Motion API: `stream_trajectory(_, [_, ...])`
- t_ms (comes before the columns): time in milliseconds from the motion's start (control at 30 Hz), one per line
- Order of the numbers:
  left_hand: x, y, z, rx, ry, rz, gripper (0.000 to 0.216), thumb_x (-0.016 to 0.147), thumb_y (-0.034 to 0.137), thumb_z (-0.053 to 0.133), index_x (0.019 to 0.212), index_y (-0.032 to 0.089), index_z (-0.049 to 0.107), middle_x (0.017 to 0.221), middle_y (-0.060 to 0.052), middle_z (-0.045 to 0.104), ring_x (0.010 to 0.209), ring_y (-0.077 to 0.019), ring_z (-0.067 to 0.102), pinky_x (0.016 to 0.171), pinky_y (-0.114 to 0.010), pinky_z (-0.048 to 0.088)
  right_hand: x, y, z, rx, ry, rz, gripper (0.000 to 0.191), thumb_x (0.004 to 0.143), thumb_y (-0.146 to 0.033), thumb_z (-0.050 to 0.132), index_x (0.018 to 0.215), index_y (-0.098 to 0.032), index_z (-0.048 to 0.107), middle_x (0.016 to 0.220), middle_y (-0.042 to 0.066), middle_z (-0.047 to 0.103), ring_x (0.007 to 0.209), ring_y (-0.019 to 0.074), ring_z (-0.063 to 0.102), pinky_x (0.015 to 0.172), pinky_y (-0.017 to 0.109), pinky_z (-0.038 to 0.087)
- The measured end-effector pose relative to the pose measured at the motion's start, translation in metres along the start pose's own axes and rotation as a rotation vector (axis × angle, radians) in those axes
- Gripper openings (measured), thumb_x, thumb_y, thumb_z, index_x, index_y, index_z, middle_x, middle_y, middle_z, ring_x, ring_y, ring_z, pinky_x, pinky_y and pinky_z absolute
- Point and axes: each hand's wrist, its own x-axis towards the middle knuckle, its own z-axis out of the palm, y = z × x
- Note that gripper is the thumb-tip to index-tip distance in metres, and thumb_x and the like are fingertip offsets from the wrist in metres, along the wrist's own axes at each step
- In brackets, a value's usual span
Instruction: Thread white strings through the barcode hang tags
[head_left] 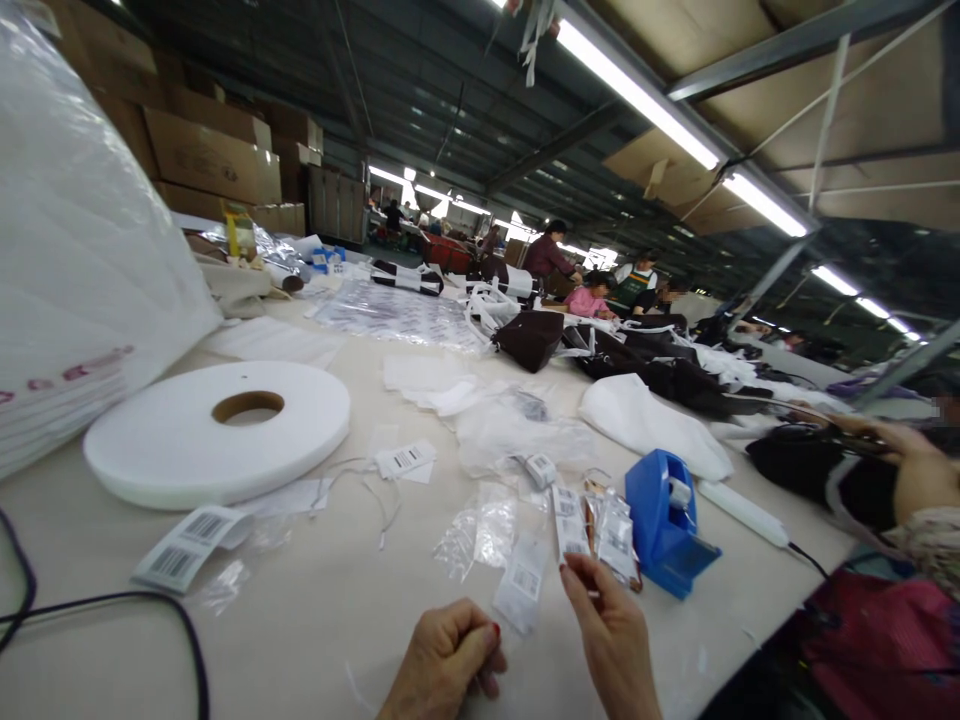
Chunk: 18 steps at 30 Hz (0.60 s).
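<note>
My left hand (444,660) is curled into a loose fist at the table's near edge, thumb against the fingers; what it pinches, if anything, is too small to see. My right hand (611,635) is raised beside it, fingertips pinched together just below a small clear bag with a white barcode tag (568,522). Another tagged clear bag (523,580) lies between the two hands. A shiny bag with a brown item (615,535) rests next to a blue tape dispenser (664,520).
A big white tape roll (157,440) lies at left, barcode labels (184,545) and a black cable (112,600) near it. A large plastic bag stack (75,250) is far left. Dark handbags (675,375) lie further back. Another person's hand (904,465) holds a bag at right.
</note>
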Motion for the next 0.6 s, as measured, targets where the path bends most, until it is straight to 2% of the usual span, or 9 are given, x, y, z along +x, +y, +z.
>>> stream_trajectory(67, [0.001,-0.001,-0.001,0.052,0.016,0.037,0.029,0.069,0.043,0.053,0.060,0.016,0.055,0.059,-0.002,0.061,0.050,-0.0129,0.053,0.053,-0.025,0.036,0.028,0.008,-0.008,-0.161,0.040,-0.137,0.026,0.078,-0.037,0.048,0.083,-0.017,0.065,0.086,0.010,0.067,0.078,0.0235,0.061,0.067,0.034,0.048])
stream_trajectory(167, [0.002,-0.002,-0.005,0.121,0.047,0.086,0.026,0.070,0.041,0.053,0.059,0.017,0.054,0.057,-0.001,0.059,0.049,-0.0132,0.050,0.052,-0.025,0.035,0.064,0.015,-0.013,-0.266,0.013,-0.225,0.020,0.076,-0.026,0.047,0.079,-0.019,0.065,0.087,0.009,0.066,0.086,0.0246,0.059,0.077,0.038,0.045])
stream_trajectory(367, [0.009,-0.006,-0.005,0.244,0.056,0.124,0.024,0.072,0.041,0.047,0.059,0.020,0.050,0.053,0.002,0.053,0.048,-0.0131,0.045,0.051,-0.025,0.032,0.095,0.010,-0.008,-0.451,-0.208,-0.342,0.019,0.069,-0.009,0.056,0.073,-0.023,0.068,0.083,0.003,0.066,0.085,0.0202,0.059,0.078,0.031,0.044])
stream_trajectory(467, [0.012,-0.008,-0.005,0.329,0.065,0.159,0.023,0.072,0.039,0.045,0.058,0.021,0.049,0.052,0.003,0.049,0.049,-0.0131,0.042,0.053,-0.025,0.031,0.105,0.008,-0.002,-0.530,-0.257,-0.320,0.022,0.071,-0.004,0.056,0.080,-0.021,0.067,0.089,0.003,0.066,0.090,0.0183,0.058,0.082,0.031,0.043])
stream_trajectory(533, [0.014,-0.011,-0.005,0.379,0.067,0.173,0.023,0.073,0.038,0.043,0.058,0.022,0.048,0.050,0.004,0.046,0.049,-0.0132,0.041,0.053,-0.024,0.030,0.114,0.009,0.000,-0.586,-0.237,-0.248,0.012,0.080,-0.011,0.054,0.083,-0.017,0.064,0.089,0.004,0.065,0.087,0.0170,0.059,0.080,0.034,0.045])
stream_trajectory(600, [0.016,-0.015,-0.005,0.405,0.059,0.178,0.022,0.073,0.037,0.042,0.058,0.022,0.048,0.050,0.004,0.046,0.049,-0.0133,0.041,0.054,-0.024,0.030,0.122,0.011,0.004,-0.631,-0.231,-0.167,0.012,0.086,-0.022,0.053,0.083,-0.014,0.062,0.087,0.002,0.064,0.081,0.0152,0.060,0.076,0.035,0.047])
